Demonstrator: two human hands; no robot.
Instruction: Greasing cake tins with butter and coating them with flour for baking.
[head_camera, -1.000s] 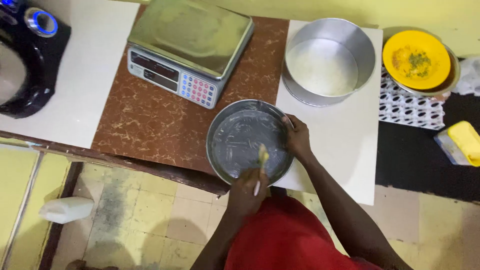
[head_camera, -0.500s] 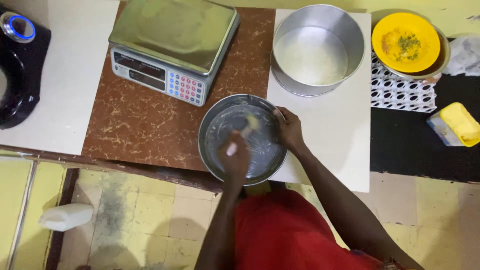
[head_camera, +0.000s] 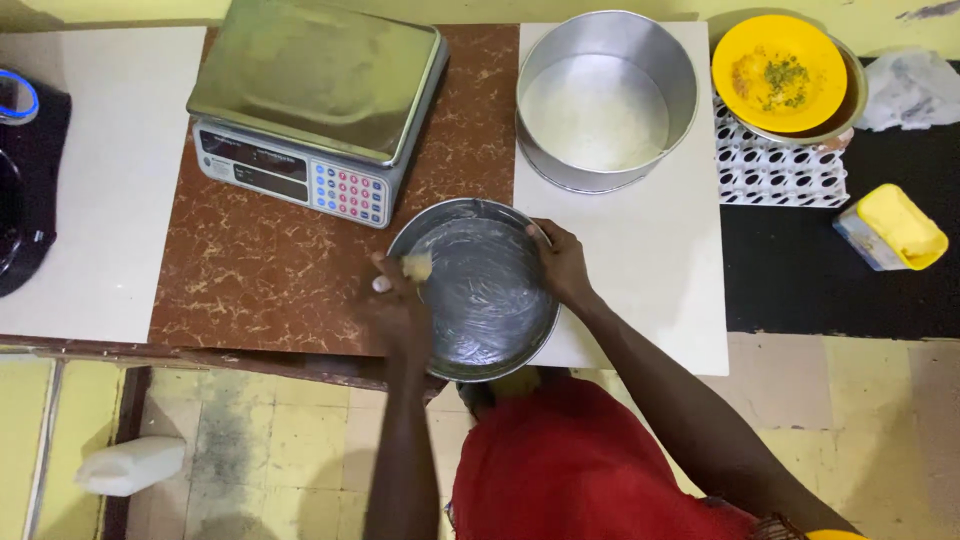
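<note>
Pan first: a round metal pan sits at the near edge of the counter, half on the brown speckled top, half on the white board, its near rim hanging just over the counter's front. Its inside shows pale smeared streaks. Left hand is at the pan's left wall, fingers closed around a small brush whose pale tip rests right against the inner left rim; the handle end pokes out to the left, so the brush's long axis runs roughly across, left to right, and the pan's open middle lies to the right of that grip. The hand is blurred, so how tight the hold is I cannot tell, only that the fingers are wrapped on it. Right hand is over on the opposite side, curled on the pan's upper right rim, thumb inside, fingers outside, pinning it. So both hands touch the pan, one each side, and the brush hand is the one nearest the streaked wall.

Outward now: a silver scale with coloured keys stands just behind and left. A larger, deeper round tin stands behind on the board, apart from the pan. Further right, a yellow bowl on a white rack, and a yellow-lidded tub well apart.
</note>
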